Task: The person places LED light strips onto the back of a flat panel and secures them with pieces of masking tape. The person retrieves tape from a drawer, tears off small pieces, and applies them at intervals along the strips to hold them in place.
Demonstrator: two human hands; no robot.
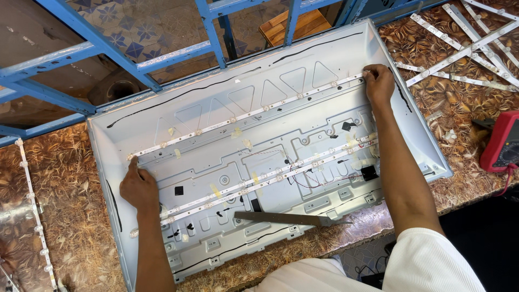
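Across the panel (270,162), both hands press the strip's (248,113) ends.

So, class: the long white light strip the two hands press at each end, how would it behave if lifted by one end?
The light strip is long, thin and narrow, so it would probably sag and flex. It looks light, being so slim. The left hand and right hand press opposite ends, which suggests it needs support along its length; its small lenses could snap off.

Red multimeter (501,141), loose light strips (465,51), flat metal blade (286,218)
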